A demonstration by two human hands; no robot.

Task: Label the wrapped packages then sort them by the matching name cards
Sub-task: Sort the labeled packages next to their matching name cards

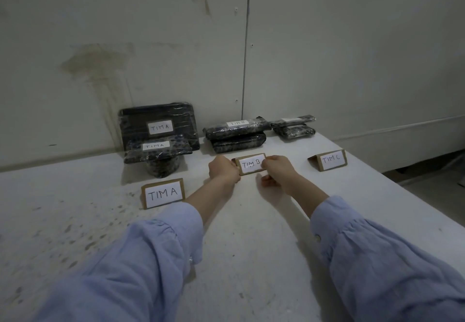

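Three cardboard name cards stand on the white table (251, 258). The TIM B card (250, 163) is in the middle; my left hand (222, 170) pinches its left end and my right hand (275, 170) pinches its right end. The TIM A card (163, 193) stands at the left and the TIM C card (331, 159) at the right. Behind them lie dark wrapped packages with white labels: the TIM A packages (158, 133) stacked at the left, the TIM B packages (236, 133) in the middle, and two more packages (294, 127) at the right.
A pale wall rises right behind the packages. The table's right edge runs diagonally from near the right packages down to the lower right, with floor beyond it. The table's left part is speckled with dark marks.
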